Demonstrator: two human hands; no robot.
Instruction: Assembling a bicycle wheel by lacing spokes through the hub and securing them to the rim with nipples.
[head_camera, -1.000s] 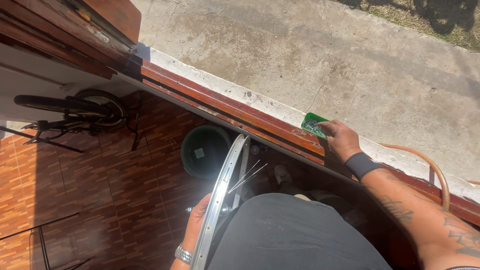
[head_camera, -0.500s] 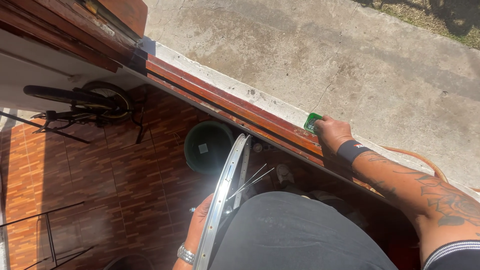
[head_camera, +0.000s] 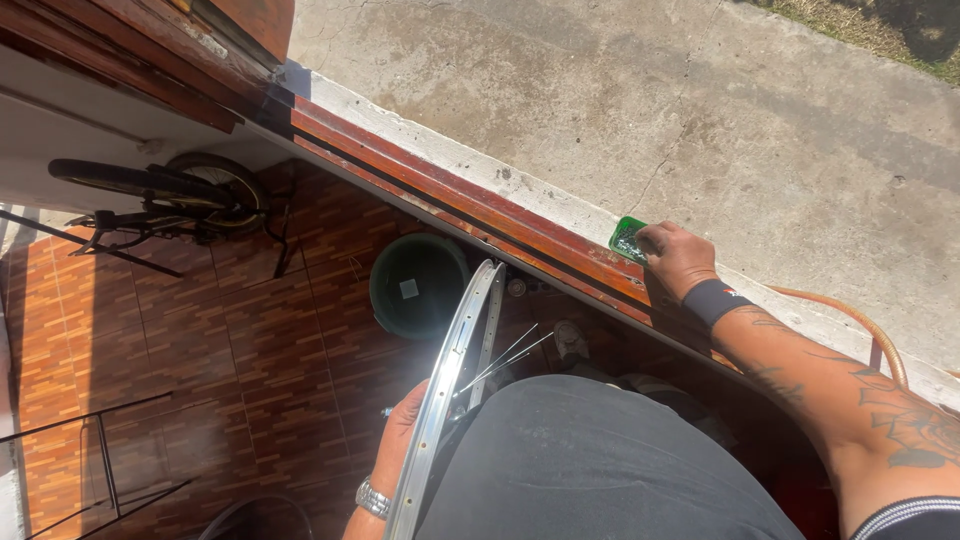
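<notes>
Small green rectangular tray (head_camera: 628, 238), lying on the polished red-brown wooden ledge (head_camera: 470, 205) at the edge of the grey concrete pavement (head_camera: 700, 100), with the right hand (head_camera: 678, 258) resting on its near end; the fingers touch its contents, and whether they pinch anything cannot be told. The left hand (head_camera: 398, 440), a metal watch (head_camera: 372, 498) at its wrist, has its fingers curled around the shiny silver bicycle wheel rim (head_camera: 450, 375), held upright beside the person's dark-clothed lap, thin spokes (head_camera: 505, 358) projecting from it. Beyond the rim, a dark green round bucket (head_camera: 415, 285) stands on the red-brown tiled floor (head_camera: 200, 340); a black bicycle (head_camera: 160, 200) lies farther left.
</notes>
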